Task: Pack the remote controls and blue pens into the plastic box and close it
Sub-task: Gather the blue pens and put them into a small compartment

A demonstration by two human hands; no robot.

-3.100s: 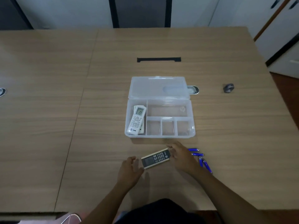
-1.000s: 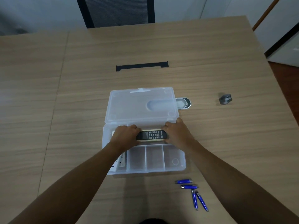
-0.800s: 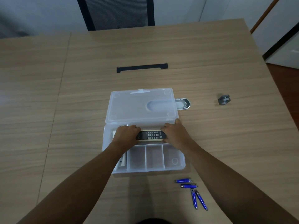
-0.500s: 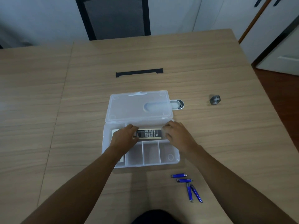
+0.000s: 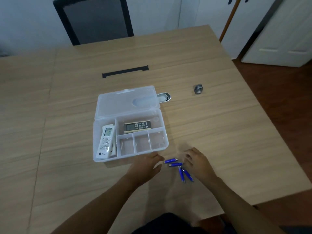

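Observation:
The clear plastic box point(image 5: 164, 132) lies open on the wooden table, its lid point(image 5: 118, 103) folded back flat. A white remote control point(image 5: 106, 141) rests in the left compartment, on top of another white one. A dark remote control point(image 5: 137, 126) lies in the long upper compartment. Several blue pens point(image 5: 179, 167) lie on the table in front of the box's right corner. My left hand point(image 5: 145, 167) is just left of the pens and my right hand point(image 5: 197, 162) just right of them. Both hands are empty with fingers apart.
A small grey metal object point(image 5: 197, 89) sits on the table at the right. A round cable grommet point(image 5: 164, 97) lies behind the lid, and a black cable slot point(image 5: 125, 71) further back. A black chair point(image 5: 94, 21) stands at the far edge.
Both hands let go of the dark remote control in the upper compartment and drew back to either side of the blue pens. The camera view shifted.

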